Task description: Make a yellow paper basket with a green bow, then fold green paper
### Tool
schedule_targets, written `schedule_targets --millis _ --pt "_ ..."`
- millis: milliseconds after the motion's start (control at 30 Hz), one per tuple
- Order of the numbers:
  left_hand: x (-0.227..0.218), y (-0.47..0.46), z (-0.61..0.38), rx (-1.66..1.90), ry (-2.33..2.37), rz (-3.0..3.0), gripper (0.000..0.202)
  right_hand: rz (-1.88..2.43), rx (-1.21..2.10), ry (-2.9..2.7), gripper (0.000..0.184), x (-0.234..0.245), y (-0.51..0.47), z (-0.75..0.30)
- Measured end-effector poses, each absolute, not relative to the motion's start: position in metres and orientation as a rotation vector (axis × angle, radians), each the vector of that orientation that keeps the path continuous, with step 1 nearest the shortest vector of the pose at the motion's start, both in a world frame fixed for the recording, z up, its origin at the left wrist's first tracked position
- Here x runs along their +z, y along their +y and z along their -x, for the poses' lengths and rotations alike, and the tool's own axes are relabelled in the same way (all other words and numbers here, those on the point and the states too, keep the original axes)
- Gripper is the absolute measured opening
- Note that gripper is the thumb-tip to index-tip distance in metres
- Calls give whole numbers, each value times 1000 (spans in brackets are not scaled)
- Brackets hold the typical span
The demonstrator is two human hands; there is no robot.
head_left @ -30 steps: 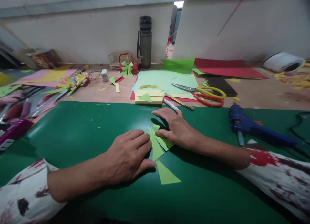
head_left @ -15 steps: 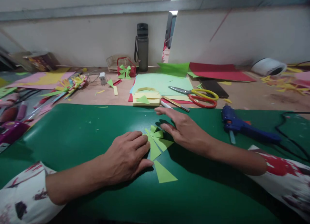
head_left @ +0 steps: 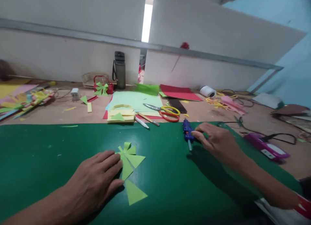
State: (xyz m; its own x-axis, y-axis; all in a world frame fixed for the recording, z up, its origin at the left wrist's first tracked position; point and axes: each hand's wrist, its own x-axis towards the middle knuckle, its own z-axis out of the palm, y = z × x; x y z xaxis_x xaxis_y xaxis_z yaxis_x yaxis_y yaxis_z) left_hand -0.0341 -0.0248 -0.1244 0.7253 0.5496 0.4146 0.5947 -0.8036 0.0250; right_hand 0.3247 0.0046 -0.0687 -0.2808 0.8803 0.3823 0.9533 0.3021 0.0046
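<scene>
A light-green paper bow (head_left: 126, 155) with pointed tails lies on the green mat (head_left: 157, 183). My left hand (head_left: 98, 178) lies with slightly bent fingers over the bow's left side, hiding that part, its thumb apart from the fingers. Just below the bow, near my left thumb, is a loose green paper triangle (head_left: 134, 193). On the right, my right hand (head_left: 215, 140) has its fingers closed around the handle of a blue glue gun (head_left: 187, 130), covering most of it. A glue stick pokes out of the gun's back end.
Behind the mat are a yellow paper bag (head_left: 120, 117), scissors (head_left: 167, 112), a pen (head_left: 142, 122), coloured sheets (head_left: 138, 100) and a dark bottle (head_left: 120, 71). A red paper bag with a green bow (head_left: 101, 88) stands farther back. A purple power strip (head_left: 266, 147) with a cord lies right.
My right hand has left the bow and moved right to the glue gun, closing on its handle. My left hand stays at the bow. The view has turned right.
</scene>
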Motion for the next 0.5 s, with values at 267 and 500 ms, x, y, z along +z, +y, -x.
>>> schedule_targets --millis 267,500 --pt "-124 -26 34 -597 -943 2820 31 1879 -130 -2381 41 -106 24 -386" --pt "-122 -28 35 -494 -990 2826 32 1653 12 -2280 41 -92 24 -367"
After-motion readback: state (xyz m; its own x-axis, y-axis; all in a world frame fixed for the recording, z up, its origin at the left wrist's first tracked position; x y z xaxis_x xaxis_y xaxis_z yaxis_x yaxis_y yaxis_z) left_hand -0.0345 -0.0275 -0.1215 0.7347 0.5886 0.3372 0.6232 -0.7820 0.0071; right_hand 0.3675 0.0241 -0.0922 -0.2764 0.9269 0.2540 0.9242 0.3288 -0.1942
